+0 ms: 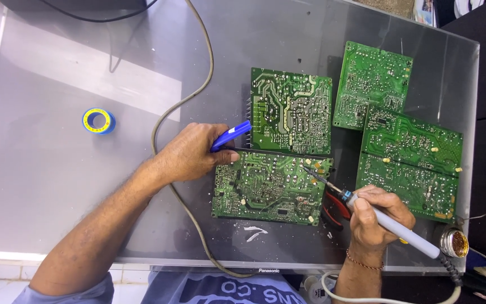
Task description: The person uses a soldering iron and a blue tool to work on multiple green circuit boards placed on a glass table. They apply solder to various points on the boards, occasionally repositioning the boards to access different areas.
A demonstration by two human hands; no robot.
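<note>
Nearest the lens, both forearms reach up over a grey glass-topped table [57, 169], the biggest thing in view. On it lie four green circuit boards, solder side up; the worked circuit board [268, 188] sits front and centre, touching a second board [292, 111] behind it, with two more boards [406, 152] off to the right. A board like this looks stiff, light and flat, though brittle at the traces and prickly with clipped leads, so it is best taken by its bare edges, never by the solder face. The left hand [189, 153] rests against that board's left edge, fingers curled shut around a blue desoldering pump [230, 135]. The right hand [379, 217] pinches a grey soldering iron [392, 225] like a pen, fingers pressed together, its tip [306, 168] touching the board near the upper right corner; the tip is hot, so grip only the handle. Red-handled pliers [336, 207] lie under that hand. Smaller still: a blue and yellow tape roll [98, 121] far left, a round flux tin [455, 242] at right
</note>
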